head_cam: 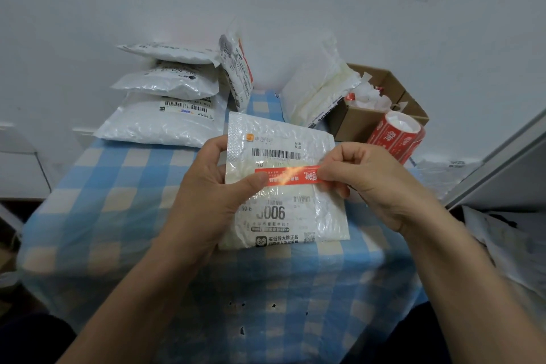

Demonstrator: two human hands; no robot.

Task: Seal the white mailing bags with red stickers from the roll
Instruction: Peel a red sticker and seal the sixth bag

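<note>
Two grips: left hand (212, 186) clamps the mailing bag (295, 216) by its left edge; right hand (369, 183) pinches the red sticker (289, 176) by its right end.

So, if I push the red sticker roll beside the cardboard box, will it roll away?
Probably yes: the sticker roll is round and lies tilted on its curved side. Likely light, since its middle looks like a wide core. The cardboard box would probably block it on that side.

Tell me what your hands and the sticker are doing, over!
Left hand grips white mailing bag, thumb on red sticker. Right hand pinches its right end. Sticker stretched across bag's label. Nothing in the way; sticker roll off right.
</note>
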